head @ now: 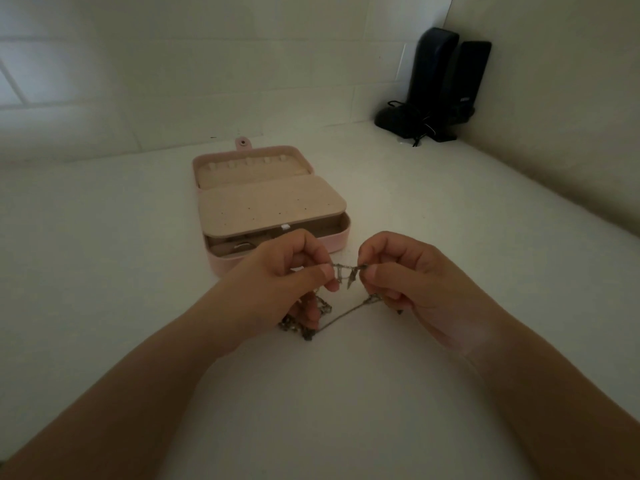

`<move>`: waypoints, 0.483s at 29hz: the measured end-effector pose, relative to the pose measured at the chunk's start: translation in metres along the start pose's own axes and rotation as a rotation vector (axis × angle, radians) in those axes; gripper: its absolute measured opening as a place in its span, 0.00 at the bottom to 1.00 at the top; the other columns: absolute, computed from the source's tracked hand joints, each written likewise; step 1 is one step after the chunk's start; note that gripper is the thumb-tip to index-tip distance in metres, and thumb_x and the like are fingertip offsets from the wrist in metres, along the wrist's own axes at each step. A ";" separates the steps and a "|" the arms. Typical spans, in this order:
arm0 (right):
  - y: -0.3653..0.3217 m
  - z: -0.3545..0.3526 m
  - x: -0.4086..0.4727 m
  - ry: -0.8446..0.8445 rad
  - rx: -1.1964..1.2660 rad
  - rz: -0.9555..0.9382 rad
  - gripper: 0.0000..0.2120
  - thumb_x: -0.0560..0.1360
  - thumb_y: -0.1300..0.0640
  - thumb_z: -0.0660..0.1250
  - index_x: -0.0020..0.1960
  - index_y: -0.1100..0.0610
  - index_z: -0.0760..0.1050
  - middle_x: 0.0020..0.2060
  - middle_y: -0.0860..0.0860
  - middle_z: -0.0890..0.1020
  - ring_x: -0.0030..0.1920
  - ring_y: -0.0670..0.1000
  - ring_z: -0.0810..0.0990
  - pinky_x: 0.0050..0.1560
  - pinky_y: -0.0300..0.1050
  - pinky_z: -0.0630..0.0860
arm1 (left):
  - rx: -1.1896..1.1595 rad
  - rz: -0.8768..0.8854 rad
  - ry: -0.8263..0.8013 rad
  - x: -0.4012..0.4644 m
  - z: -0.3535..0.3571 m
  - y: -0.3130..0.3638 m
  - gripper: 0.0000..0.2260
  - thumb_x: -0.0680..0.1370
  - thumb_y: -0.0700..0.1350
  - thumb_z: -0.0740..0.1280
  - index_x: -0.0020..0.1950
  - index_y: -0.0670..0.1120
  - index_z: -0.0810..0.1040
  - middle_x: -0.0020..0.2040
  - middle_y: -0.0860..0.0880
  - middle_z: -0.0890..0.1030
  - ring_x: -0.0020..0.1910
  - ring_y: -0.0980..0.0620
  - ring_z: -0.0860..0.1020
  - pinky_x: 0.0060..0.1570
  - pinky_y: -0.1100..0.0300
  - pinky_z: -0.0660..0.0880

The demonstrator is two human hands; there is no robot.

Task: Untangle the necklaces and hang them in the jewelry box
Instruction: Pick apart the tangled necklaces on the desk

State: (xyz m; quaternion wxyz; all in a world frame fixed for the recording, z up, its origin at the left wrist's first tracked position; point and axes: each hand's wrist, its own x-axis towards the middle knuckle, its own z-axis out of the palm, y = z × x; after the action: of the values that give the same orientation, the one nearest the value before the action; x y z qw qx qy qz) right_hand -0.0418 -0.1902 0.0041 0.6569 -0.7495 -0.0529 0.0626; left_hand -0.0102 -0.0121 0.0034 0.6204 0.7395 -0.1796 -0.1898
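A tangle of thin metal necklaces (344, 273) stretches between my two hands just above the white table. My left hand (287, 282) pinches one end of the taut part, and more chain bunches in a heap (304, 323) under its fingers. My right hand (405, 275) pinches the other end, and a single strand sags from it down to the heap. The pink jewelry box (270, 202) lies open right behind my hands, with a row of small hooks in its lid and a beige inner flap over the tray.
Two dark speakers (440, 81) with a bundle of black cable stand in the far right corner against the wall. The white table (121, 271) meets tiled walls at the back and on the right.
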 end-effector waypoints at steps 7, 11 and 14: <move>-0.003 0.002 -0.002 -0.055 0.002 -0.040 0.10 0.72 0.72 0.64 0.40 0.59 0.75 0.27 0.45 0.80 0.26 0.38 0.74 0.28 0.26 0.67 | 0.137 0.057 -0.023 -0.002 0.001 0.000 0.04 0.71 0.47 0.69 0.44 0.51 0.79 0.29 0.55 0.78 0.26 0.56 0.76 0.28 0.65 0.74; -0.005 -0.001 -0.003 0.045 -0.023 -0.045 0.10 0.72 0.71 0.64 0.39 0.58 0.76 0.26 0.45 0.78 0.24 0.38 0.72 0.26 0.26 0.65 | 0.105 0.028 0.101 0.001 -0.003 -0.003 0.05 0.75 0.44 0.65 0.38 0.49 0.78 0.27 0.54 0.78 0.25 0.53 0.75 0.25 0.64 0.71; -0.004 -0.005 -0.002 0.125 -0.051 -0.024 0.09 0.72 0.69 0.65 0.39 0.57 0.77 0.24 0.44 0.74 0.22 0.39 0.70 0.25 0.26 0.64 | 0.079 0.011 0.133 0.002 -0.005 -0.004 0.08 0.76 0.45 0.63 0.37 0.50 0.76 0.31 0.53 0.79 0.29 0.50 0.76 0.27 0.60 0.72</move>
State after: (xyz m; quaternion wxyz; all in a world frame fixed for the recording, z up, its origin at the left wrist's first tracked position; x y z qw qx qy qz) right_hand -0.0425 -0.1951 0.0089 0.6402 -0.7678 -0.0224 0.0065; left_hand -0.0058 -0.0087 0.0002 0.6024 0.7734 -0.1493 -0.1294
